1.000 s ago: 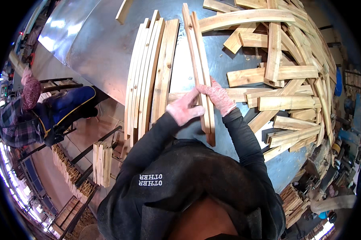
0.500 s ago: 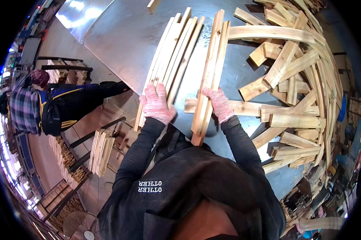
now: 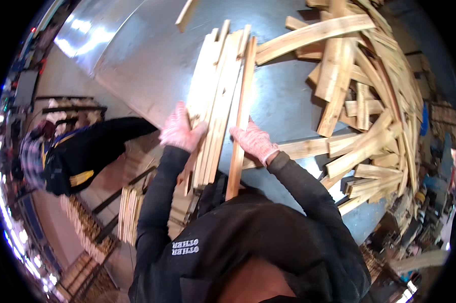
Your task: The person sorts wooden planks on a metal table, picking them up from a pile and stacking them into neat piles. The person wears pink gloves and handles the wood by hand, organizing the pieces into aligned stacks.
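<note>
Left hand: We are keeping our gloved left hand [image 3: 181, 129] loosely spread, its thumb apart from the fingers, and it is touching the left side of the bundle.
Right hand: We are resting our gloved right hand [image 3: 255, 141] with its fingertips over the outer strip [image 3: 242, 111]; we cannot tell whether they are gripping or only pressing.
Bundle: The wooden strips [image 3: 215, 116] are lying side by side between our hands, their near ends pointing toward our body, and the outer strip is standing just beside them on the right.
Table: The metal table [image 3: 137, 65] is shining under the light and carrying the wood; a lone strip [image 3: 186, 12] is lying near the top of the view.
Right side: A loose heap of boards [image 3: 334, 70] is sprawling crosswise, a long curved board [image 3: 319, 38] is reaching toward the bundle, and a flat board [image 3: 306, 146] is lying beyond our right forearm.
Left side: A co-worker [image 3: 86, 151] is bending near stacked wood [image 3: 86, 222].
</note>
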{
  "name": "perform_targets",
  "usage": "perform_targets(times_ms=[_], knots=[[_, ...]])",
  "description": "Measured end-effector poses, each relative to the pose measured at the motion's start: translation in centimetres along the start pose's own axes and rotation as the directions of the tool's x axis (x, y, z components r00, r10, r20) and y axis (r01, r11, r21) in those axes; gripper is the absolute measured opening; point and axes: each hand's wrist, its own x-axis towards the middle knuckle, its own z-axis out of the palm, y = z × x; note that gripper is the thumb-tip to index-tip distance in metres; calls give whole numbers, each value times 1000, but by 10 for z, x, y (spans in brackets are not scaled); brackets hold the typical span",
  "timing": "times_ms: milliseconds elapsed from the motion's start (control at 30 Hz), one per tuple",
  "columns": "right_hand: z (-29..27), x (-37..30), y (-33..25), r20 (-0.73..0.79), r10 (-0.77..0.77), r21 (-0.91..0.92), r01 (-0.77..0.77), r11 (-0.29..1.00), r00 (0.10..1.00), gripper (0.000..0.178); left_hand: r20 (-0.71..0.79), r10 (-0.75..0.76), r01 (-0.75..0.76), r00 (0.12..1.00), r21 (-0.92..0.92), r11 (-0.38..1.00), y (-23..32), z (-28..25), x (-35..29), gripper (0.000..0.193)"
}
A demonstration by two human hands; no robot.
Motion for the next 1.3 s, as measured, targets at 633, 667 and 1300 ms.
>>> perform_targets(times_ms=[633, 667, 1300], knots=[[-209, 148, -32, -739, -326, -429, -38, 903, 589, 97, -158, -316, 348, 936, 255, 902, -113, -80, 108, 45], [-195, 158, -55, -734, -86, -301, -209, 931, 673, 107, -167, -428, 459, 888, 267, 847, -114, -71, 112, 46], [-182, 41, 50, -146, -550, -629, 352, 693, 822, 53, 348, 380, 328, 857, -937, 117, 160, 74, 108, 73]])
